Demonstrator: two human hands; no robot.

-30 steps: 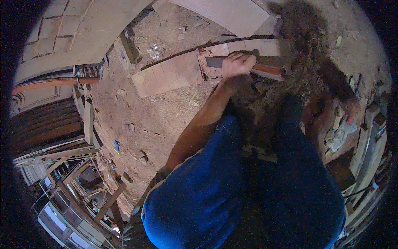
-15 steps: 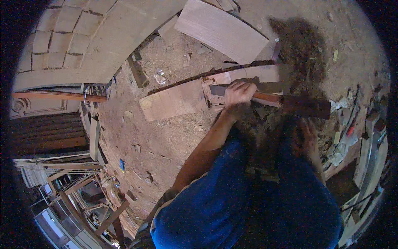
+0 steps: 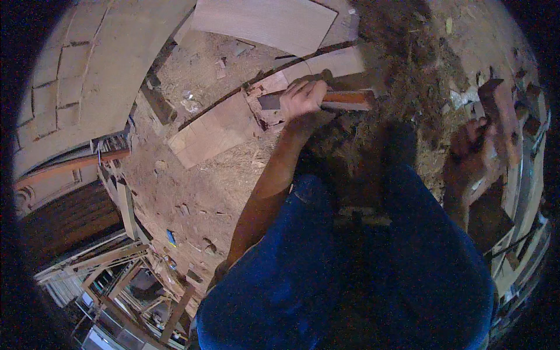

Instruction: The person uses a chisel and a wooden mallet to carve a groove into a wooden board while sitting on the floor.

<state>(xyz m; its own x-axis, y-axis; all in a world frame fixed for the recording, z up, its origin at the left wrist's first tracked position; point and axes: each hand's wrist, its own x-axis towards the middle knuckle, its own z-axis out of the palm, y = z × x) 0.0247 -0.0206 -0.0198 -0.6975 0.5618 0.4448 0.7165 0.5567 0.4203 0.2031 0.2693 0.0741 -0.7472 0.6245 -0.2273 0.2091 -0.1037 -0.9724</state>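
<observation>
"How's the left grip?"
"The left hand (image 3: 303, 99) is wrapped around a brown-and-grey bar (image 3: 351, 100), its grey end at the chipped pale board (image 3: 219, 128)."
"And the right hand (image 3: 468, 146)?"
"Beside a wooden block (image 3: 500, 108); too blurred to tell whether gripping."

Dusty flr (image 3: 192, 192) w/ pale brds (image 3: 217, 131)

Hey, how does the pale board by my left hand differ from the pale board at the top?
The near board has a rough, chipped patch by your left hand; the far board shows a plain face. The near board looks narrower; the far board looks wider and runs out of the picture's top. Both are pale, flat pieces of wood.
</observation>
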